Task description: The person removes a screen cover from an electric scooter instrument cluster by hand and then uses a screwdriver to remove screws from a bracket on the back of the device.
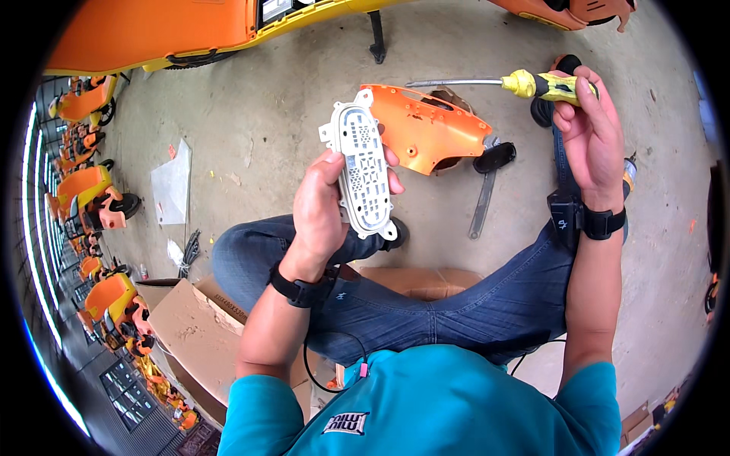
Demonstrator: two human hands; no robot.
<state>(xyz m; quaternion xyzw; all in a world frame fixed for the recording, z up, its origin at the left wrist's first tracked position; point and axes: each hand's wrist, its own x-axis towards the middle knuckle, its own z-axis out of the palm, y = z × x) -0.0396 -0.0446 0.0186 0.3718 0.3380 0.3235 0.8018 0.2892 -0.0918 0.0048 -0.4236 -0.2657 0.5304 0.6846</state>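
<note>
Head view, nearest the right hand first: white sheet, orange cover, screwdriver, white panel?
1. Screwdriver: in the right hand.
2. Orange cover: left of that hand.
3. White panel: in the left hand.
4. White sheet: farthest left.

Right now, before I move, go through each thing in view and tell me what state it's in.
Panel: held up in the left grip
Screwdriver: held in the right grip, tip pointing left, apart from the panel
Orange cover: lying on the floor
Metal bar: lying on the floor
Sheet: lying on the floor
Box: looks open
Wrist straps: fastened
</note>
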